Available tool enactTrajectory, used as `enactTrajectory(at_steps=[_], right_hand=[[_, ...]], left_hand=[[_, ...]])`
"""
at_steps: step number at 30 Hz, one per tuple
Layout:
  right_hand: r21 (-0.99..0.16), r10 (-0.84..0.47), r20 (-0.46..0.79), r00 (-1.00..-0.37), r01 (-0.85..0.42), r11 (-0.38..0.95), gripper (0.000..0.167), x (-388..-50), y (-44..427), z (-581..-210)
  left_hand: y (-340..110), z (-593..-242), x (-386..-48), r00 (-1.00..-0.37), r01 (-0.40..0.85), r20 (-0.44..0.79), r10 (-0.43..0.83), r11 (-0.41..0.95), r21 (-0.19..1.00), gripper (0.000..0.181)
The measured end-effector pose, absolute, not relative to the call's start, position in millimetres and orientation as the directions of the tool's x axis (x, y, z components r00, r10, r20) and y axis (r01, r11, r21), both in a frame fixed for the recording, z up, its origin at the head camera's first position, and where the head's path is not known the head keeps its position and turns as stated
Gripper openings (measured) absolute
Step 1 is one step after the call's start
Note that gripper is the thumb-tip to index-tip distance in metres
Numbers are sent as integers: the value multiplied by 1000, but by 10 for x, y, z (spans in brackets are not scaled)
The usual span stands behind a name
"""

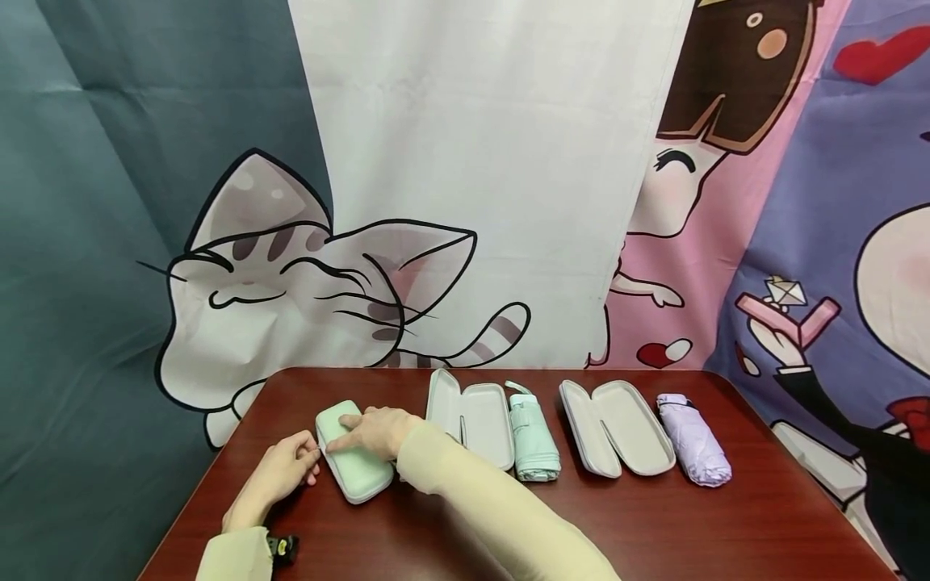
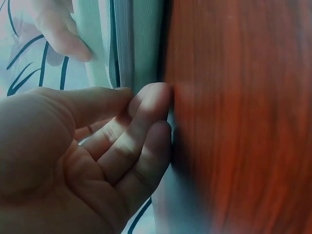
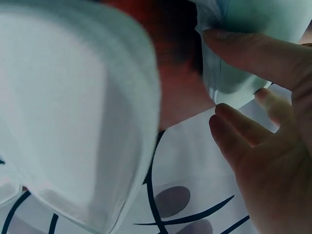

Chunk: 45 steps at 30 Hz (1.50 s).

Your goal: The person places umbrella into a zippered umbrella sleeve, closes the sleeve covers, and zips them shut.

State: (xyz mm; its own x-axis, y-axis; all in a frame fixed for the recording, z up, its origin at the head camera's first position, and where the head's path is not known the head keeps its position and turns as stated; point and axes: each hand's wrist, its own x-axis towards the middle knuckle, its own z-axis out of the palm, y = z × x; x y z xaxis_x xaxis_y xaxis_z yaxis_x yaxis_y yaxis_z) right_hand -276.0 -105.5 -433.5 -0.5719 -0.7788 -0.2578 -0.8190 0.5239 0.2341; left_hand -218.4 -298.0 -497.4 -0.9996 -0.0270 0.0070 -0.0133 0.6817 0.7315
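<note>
A closed mint green zip case (image 1: 358,461) lies on the table at the left. My left hand (image 1: 285,465) is at its left edge, thumb and forefinger pinched together at the zipper. What they pinch looks like the zipper pull; in the left wrist view the fingertips (image 2: 151,97) hide it. From the right, my right hand (image 1: 379,432) reaches across the lid. Its extended thumb (image 3: 243,48) touches the case's zipped edge in the right wrist view, while the other fingers (image 3: 239,129) spread loosely near the case's end.
Right of the closed case stands an open pale case (image 1: 488,420), then a folded mint umbrella (image 1: 534,440). Another open case (image 1: 634,424) and a folded lilac umbrella (image 1: 693,442) lie farther right. A printed cloth (image 1: 472,121) hangs behind the table (image 1: 654,524).
</note>
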Motion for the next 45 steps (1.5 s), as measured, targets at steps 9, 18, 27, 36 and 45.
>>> enactTrajectory(at_steps=[9,18,27,36,45], right_hand=[[243,-797,-209,-566,-820,519,69,-2746,-1093,-4367],[153,-807,-212,-551,-834,530,92,-2773,-1043,-4411],[100,-810,-179,-559,-829,550,96,-2805,-1039,-4481],[60,-804,-163,-572,-819,571,101,-2809,-1120,-4555],[80,-764,-171,-622,-782,618,99,-2722,-1178,-4566]], left_hand=[[-2962,-4980,-2197,-1000,-20,0,-30,676,737,10],[-2932,-4966,-2225,-1000,-22,-7,-26,675,737,12],[-2945,-4968,-2229,-1000,-24,-8,-26,698,716,12],[-3024,-4972,-2208,-1000,8,27,-15,725,689,13],[-3056,-4986,-2191,-1000,-8,-3,-9,726,687,12]])
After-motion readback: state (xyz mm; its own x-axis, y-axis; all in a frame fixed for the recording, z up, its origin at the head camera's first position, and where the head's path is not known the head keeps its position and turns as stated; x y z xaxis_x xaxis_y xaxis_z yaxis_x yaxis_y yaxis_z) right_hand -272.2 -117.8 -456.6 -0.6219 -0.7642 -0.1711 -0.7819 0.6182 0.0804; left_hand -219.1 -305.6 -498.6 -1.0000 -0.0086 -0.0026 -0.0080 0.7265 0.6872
